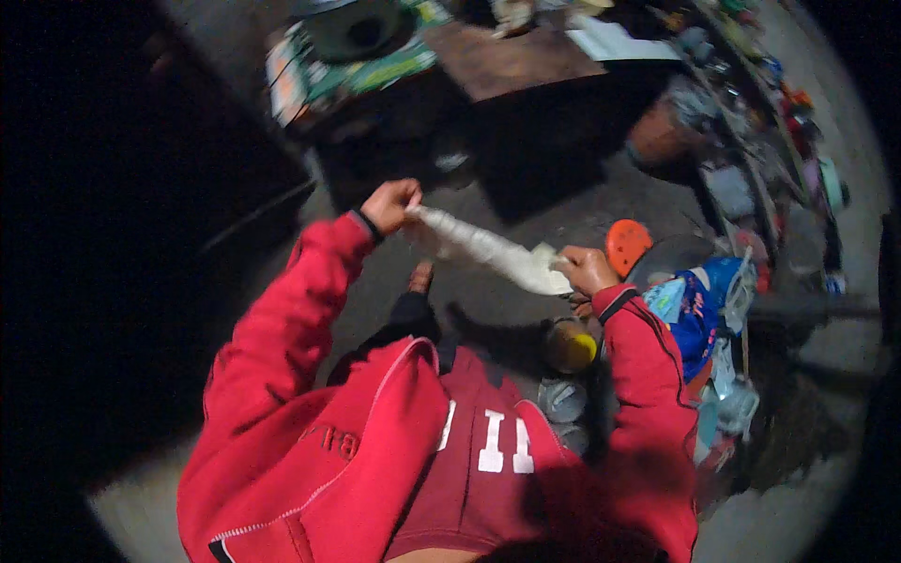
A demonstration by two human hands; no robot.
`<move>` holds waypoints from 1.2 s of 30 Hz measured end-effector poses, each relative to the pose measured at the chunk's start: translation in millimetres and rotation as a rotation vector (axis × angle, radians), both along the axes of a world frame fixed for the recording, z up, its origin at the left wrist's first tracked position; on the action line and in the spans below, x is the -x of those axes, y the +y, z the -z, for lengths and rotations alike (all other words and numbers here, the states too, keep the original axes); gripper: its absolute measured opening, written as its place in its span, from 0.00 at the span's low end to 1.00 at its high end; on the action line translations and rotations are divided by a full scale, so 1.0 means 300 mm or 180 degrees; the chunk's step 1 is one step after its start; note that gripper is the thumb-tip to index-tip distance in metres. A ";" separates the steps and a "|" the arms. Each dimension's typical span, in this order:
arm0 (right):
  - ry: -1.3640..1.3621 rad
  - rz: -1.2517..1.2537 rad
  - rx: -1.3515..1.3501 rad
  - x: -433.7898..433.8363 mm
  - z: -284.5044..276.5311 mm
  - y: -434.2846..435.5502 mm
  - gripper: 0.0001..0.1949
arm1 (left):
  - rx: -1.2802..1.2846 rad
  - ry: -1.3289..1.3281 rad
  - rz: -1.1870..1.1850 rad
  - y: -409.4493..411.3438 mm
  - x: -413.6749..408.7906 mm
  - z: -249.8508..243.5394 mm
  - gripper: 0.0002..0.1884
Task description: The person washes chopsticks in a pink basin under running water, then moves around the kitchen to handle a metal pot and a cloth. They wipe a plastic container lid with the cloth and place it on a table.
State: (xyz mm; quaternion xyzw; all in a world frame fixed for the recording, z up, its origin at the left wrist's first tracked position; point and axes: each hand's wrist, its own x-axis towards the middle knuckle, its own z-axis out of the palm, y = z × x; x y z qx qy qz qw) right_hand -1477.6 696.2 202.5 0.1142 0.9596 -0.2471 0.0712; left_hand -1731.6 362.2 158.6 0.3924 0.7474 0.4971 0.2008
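A whitish, rumpled strip of cloth or thin plastic [486, 246] is stretched between my two hands, sloping down to the right. My left hand [394, 204] pinches its upper end, near the middle of the view. Its lower, wider end is gripped by my right hand [588, 269], beside an orange perforated disc [628, 246]. The picture is blurred, so the material cannot be told for sure. Both forearms are in red jacket sleeves, and a bare foot shows on the floor below the strip.
At the top stand a dark round basin [359, 32] and a brown board [517, 60]. A reddish-brown pot [662, 137] lies at upper right. Blue printed plastic bags [693, 324] crowd my right arm, with a jar with yellow contents or lid [571, 346] and clear containers [562, 400] near my right side.
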 end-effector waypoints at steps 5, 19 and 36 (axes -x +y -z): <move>0.1858 0.1642 0.2675 0.113 -0.123 -0.016 0.10 | 0.0665 0.0202 0.1258 0.100 0.131 -0.080 0.23; 0.1335 0.1429 0.3519 0.332 -0.138 -0.098 0.17 | -0.0045 -0.1094 0.1625 0.707 0.167 -0.386 0.08; -0.0182 0.1583 0.0565 0.425 0.079 1.082 0.29 | -0.1053 -0.1906 0.1072 1.641 0.470 -0.658 0.08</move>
